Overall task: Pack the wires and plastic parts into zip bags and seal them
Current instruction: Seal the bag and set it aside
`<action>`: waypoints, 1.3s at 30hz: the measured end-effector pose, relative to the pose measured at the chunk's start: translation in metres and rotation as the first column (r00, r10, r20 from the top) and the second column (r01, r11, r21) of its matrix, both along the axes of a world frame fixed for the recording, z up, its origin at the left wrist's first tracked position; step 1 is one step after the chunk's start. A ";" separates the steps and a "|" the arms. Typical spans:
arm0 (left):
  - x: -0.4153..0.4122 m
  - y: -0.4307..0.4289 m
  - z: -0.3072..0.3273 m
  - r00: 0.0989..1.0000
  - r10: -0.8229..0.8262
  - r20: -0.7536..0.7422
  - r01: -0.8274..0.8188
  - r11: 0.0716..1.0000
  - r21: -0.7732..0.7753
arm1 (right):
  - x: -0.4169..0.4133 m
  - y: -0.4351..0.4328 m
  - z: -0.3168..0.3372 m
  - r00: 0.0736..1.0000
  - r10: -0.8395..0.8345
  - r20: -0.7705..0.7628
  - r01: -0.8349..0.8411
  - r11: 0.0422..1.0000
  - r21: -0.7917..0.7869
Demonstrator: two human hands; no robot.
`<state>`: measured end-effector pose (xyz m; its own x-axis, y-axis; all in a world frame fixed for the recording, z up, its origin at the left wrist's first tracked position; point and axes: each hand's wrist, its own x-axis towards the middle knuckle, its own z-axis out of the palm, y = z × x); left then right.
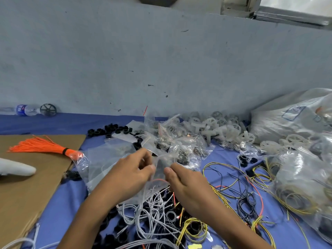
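Both hands hold one small clear zip bag (pixel 159 169) above the blue table. My left hand (pixel 133 169) pinches its left edge and my right hand (pixel 181 178) pinches its right edge near the top. Something dark shows through the upper part of the bag. Below the hands lies a tangle of grey wires (pixel 152 209) mixed with black plastic rings (pixel 170 215). Yellow and black wires (pixel 231 178) spread to the right. A heap of filled zip bags (pixel 172 141) lies just beyond the hands.
White plastic wheels (pixel 219 126) are piled at the back by the wall. Large clear sacks (pixel 294 121) stand on the right. On a cardboard sheet (pixel 27 177) at the left lies an orange wire bundle (pixel 43 145). A water bottle (pixel 25 110) rests at the far left.
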<state>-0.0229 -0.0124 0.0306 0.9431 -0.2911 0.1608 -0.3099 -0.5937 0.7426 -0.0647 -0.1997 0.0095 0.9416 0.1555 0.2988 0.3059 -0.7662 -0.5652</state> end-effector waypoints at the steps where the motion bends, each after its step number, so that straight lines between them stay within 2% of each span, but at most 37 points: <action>1: 0.001 0.001 0.001 0.992 0.096 0.078 -0.100 0.994 0.046 | -0.001 -0.002 -0.001 0.999 -0.030 0.012 0.030 0.999 0.015; 3: 0.000 0.004 0.003 0.943 0.216 0.252 -0.254 0.959 0.126 | -0.002 -0.007 -0.004 0.997 -0.071 0.031 0.070 0.997 0.010; 4: -0.002 0.005 0.004 0.933 0.213 0.289 -0.259 0.957 0.129 | -0.003 -0.008 -0.006 0.997 -0.067 0.030 0.067 0.998 0.003; 8: -0.011 -0.001 0.006 0.976 0.020 0.219 -0.078 0.963 0.257 | -0.008 -0.002 -0.013 0.998 0.021 0.053 -0.021 1.000 0.015; 10: -0.012 -0.003 0.010 0.943 0.059 0.328 -0.132 0.970 0.206 | -0.011 0.001 -0.017 0.995 0.038 0.092 -0.035 0.999 -0.033; 12: -0.012 0.003 0.015 0.872 0.189 0.452 -0.258 0.962 0.095 | -0.012 -0.001 -0.020 0.996 0.042 0.078 -0.038 0.998 -0.056; 13: -0.013 0.008 0.018 0.845 0.221 0.487 -0.305 0.947 0.099 | -0.012 -0.002 -0.022 0.996 0.042 0.073 -0.037 0.997 -0.067; 15: -0.012 0.014 0.019 0.870 0.169 0.464 -0.261 0.955 0.140 | -0.011 -0.003 -0.025 0.995 0.046 0.088 -0.037 0.995 -0.098; 18: -0.015 0.015 0.020 0.956 0.001 0.292 -0.034 0.994 0.106 | -0.009 0.000 -0.027 0.988 0.110 0.106 -0.096 0.987 -0.132; 20: -0.013 0.016 0.019 0.950 0.025 0.312 -0.063 0.992 0.113 | -0.011 0.001 -0.023 0.972 0.191 0.141 -0.189 0.982 -0.029; 21: -0.011 0.017 0.019 0.934 0.073 0.349 -0.122 0.985 0.121 | -0.012 0.000 -0.021 0.959 0.183 0.217 -0.202 0.977 0.068; 23: -0.007 0.019 0.018 0.885 0.189 0.426 -0.261 0.958 0.117 | -0.004 -0.010 -0.022 0.928 0.023 0.372 -0.134 0.952 0.274; 25: -0.006 0.019 0.016 0.865 0.235 0.443 -0.311 0.944 0.107 | 0.019 -0.024 -0.025 0.930 -0.139 0.339 -0.013 0.912 0.409; 26: -0.005 0.018 0.015 0.869 0.230 0.438 -0.305 0.947 0.106 | 0.036 -0.033 -0.027 0.944 -0.179 0.278 0.061 0.921 0.384; 27: -0.006 0.017 0.015 0.877 0.220 0.427 -0.290 0.951 0.108 | 0.057 -0.042 -0.031 0.958 -0.200 0.207 0.137 0.950 0.281; 29: -0.007 0.015 0.015 0.890 0.200 0.410 -0.266 0.958 0.110 | 0.099 -0.059 -0.043 0.972 -0.220 0.078 0.224 0.974 -0.042; 31: -0.008 0.015 0.015 0.896 0.199 0.397 -0.260 0.960 0.105 | 0.133 -0.071 -0.055 0.977 -0.211 -0.028 0.196 0.942 -0.274; 33: -0.008 0.015 0.014 0.901 0.196 0.386 -0.250 0.963 0.096 | 0.154 -0.075 -0.063 0.976 -0.172 -0.131 0.101 0.899 -0.427; 34: -0.008 0.015 0.014 0.904 0.189 0.383 -0.241 0.966 0.092 | 0.160 -0.075 -0.065 0.973 -0.149 -0.176 0.051 0.883 -0.466; 36: -0.008 0.014 0.014 0.908 0.174 0.382 -0.224 0.970 0.091 | 0.163 -0.075 -0.065 0.968 -0.133 -0.213 0.028 0.900 -0.435; 39: -0.007 0.013 0.013 0.917 0.153 0.367 -0.200 0.975 0.092 | 0.156 -0.077 -0.054 0.977 -0.156 -0.147 0.088 0.918 -0.387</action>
<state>-0.0298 0.0009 0.0433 0.8681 -0.1646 0.4683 -0.4210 -0.7438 0.5191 0.0912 -0.2763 -0.0448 0.9918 0.1054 0.0729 0.1211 -0.9572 -0.2629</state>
